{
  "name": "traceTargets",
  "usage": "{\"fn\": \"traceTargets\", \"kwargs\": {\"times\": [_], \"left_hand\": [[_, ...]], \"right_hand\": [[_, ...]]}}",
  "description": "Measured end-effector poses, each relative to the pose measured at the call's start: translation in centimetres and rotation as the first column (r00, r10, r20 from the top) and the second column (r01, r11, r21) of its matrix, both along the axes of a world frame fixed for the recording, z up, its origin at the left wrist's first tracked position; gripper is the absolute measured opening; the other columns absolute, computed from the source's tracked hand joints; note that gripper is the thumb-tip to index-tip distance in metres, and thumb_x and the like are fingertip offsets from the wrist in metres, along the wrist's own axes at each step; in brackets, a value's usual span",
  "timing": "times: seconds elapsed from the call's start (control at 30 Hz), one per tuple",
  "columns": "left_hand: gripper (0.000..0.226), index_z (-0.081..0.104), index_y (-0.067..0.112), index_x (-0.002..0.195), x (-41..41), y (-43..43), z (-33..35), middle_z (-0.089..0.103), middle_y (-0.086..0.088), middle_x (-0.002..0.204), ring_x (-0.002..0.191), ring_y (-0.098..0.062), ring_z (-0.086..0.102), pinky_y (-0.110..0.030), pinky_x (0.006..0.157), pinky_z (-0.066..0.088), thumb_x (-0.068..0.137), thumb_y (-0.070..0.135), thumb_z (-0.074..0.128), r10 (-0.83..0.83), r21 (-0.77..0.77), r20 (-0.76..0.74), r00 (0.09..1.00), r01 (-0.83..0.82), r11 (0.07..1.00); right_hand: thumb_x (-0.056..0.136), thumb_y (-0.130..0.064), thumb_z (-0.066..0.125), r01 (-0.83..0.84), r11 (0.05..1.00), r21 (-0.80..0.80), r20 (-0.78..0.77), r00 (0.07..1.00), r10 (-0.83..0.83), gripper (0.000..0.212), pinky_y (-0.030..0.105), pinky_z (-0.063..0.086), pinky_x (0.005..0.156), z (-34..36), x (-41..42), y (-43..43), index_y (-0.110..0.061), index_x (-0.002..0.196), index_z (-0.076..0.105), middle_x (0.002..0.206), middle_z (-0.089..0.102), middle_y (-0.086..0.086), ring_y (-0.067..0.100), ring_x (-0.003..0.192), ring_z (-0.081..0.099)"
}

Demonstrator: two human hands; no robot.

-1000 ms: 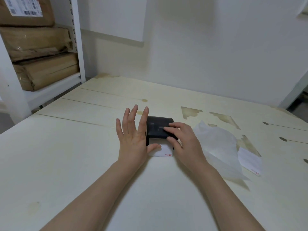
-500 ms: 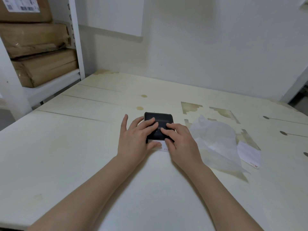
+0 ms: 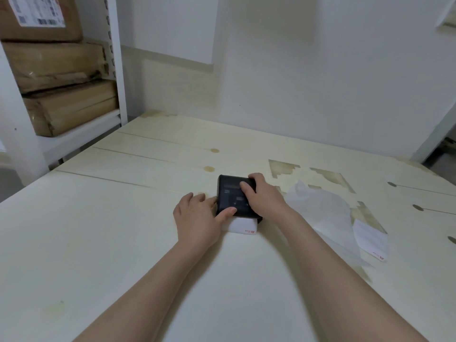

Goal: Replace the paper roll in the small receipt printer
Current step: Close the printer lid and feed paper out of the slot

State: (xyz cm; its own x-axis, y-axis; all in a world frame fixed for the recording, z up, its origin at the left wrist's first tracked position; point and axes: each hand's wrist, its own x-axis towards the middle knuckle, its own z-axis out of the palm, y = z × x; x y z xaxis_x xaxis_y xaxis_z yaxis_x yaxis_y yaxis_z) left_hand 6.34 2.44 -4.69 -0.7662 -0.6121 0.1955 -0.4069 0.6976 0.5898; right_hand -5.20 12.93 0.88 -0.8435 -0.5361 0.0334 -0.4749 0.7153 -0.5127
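Observation:
A small black receipt printer (image 3: 230,197) lies flat on the pale wooden table (image 3: 123,218), its lid down. A strip of white paper with a red mark (image 3: 244,226) sticks out of its near edge. My right hand (image 3: 262,197) rests on the printer's right side, fingers curled over the far right corner and top. My left hand (image 3: 197,215) lies at the printer's left side, its thumb pressing the near left part of the top and its fingers against the left edge.
A crumpled sheet of thin white wrapping (image 3: 323,215) lies right of the printer, with a torn piece of receipt paper (image 3: 371,240) beyond it. A white shelf rack (image 3: 116,70) holding brown cardboard parcels (image 3: 61,104) stands at the back left. A white wall runs behind the table.
My left hand slid off the top of the printer to its left edge, leaving only the thumb on top. My right hand moved further over the printer's right side and far corner.

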Motion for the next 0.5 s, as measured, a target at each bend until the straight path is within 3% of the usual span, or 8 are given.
{"fn": "traceTargets", "kwargs": {"times": [0.1, 0.17, 0.23, 0.33, 0.4, 0.47, 0.5], "left_hand": [[0.050, 0.057, 0.040, 0.130, 0.0, -1.2, -0.1, 0.062, 0.005, 0.128, 0.138, -0.026, 0.033, -0.039, 0.106, 0.028, 0.086, 0.063, 0.049, -0.103, 0.039, -0.044, 0.994, 0.104, 0.994], [0.046, 0.055, 0.044, 0.130, 0.2, -2.1, -0.2, 0.067, 0.008, 0.119, 0.131, -0.022, 0.044, -0.037, 0.102, 0.037, 0.085, 0.054, 0.054, -0.200, 0.168, -0.124, 0.972, 0.220, 0.961], [0.048, 0.052, 0.048, 0.132, 0.4, -2.8, 0.0, 0.070, 0.012, 0.113, 0.115, -0.012, 0.061, -0.037, 0.099, 0.046, 0.085, 0.041, 0.061, -0.254, 0.311, -0.205, 0.945, 0.309, 0.899], [0.057, 0.054, 0.042, 0.132, 0.4, -3.2, 1.0, 0.072, 0.012, 0.108, 0.103, -0.005, 0.067, -0.031, 0.092, 0.050, 0.079, 0.034, 0.074, -0.125, 0.499, -0.336, 0.934, 0.288, 0.817], [0.065, 0.050, 0.028, 0.134, 0.4, -3.1, 1.6, 0.069, 0.009, 0.113, 0.102, -0.006, 0.067, -0.027, 0.089, 0.050, 0.077, 0.029, 0.080, 0.096, 0.681, -0.461, 0.882, 0.283, 0.675], [0.074, 0.044, 0.017, 0.135, 0.1, -2.5, 1.9, 0.066, 0.002, 0.121, 0.106, -0.015, 0.067, -0.037, 0.094, 0.053, 0.073, 0.029, 0.083, 0.203, 0.811, -0.486, 0.850, 0.353, 0.465], [0.069, 0.048, 0.012, 0.131, -0.2, -2.0, 1.7, 0.067, -0.003, 0.122, 0.106, -0.019, 0.068, -0.042, 0.094, 0.054, 0.073, 0.029, 0.083, 0.199, 0.835, -0.486, 0.851, 0.385, 0.393]], "right_hand": [[0.093, -0.047, 0.052, 0.099, 0.975, -0.201, 0.156, 0.985, -0.068, 0.043, 0.039, 0.050, 0.089, -0.1, -0.9, 0.0, -0.019, 0.125, 0.042, 0.126, 0.057, 0.012, 0.028, 0.109, 0.059], [0.089, -0.048, 0.057, 0.202, 0.901, -0.385, 0.326, 0.943, -0.072, 0.035, 0.043, 0.058, 0.082, 0.2, -1.0, 0.3, -0.024, 0.112, 0.045, 0.123, 0.058, 0.012, 0.026, 0.100, 0.064], [0.090, -0.049, 0.057, 0.252, 0.850, -0.463, 0.415, 0.909, -0.044, 0.032, 0.042, 0.061, 0.075, 0.4, -0.7, 0.7, -0.023, 0.106, 0.048, 0.120, 0.060, 0.012, 0.022, 0.090, 0.065], [0.093, -0.047, 0.055, 0.304, 0.772, -0.558, 0.437, 0.899, -0.038, 0.038, 0.038, 0.062, 0.067, 0.0, 0.0, 1.0, -0.014, 0.111, 0.053, 0.117, 0.064, 0.014, 0.022, 0.087, 0.066], [0.098, -0.043, 0.050, 0.412, 0.603, -0.683, 0.541, 0.840, 0.039, 0.042, 0.034, 0.060, 0.061, -0.6, 1.0, 0.5, -0.006, 0.116, 0.057, 0.112, 0.068, 0.015, 0.025, 0.089, 0.069], [0.101, -0.037, 0.046, 0.548, 0.367, -0.751, 0.640, 0.741, 0.203, 0.039, 0.043, 0.061, 0.075, -0.9, 2.5, -0.3, -0.004, 0.117, 0.059, 0.110, 0.069, 0.017, 0.029, 0.095, 0.070], [0.101, -0.034, 0.045, 0.580, 0.296, -0.759, 0.649, 0.712, 0.270, 0.037, 0.048, 0.059, 0.083, -1.0, 3.0, -0.7, -0.004, 0.117, 0.059, 0.110, 0.069, 0.018, 0.030, 0.097, 0.069]]}}
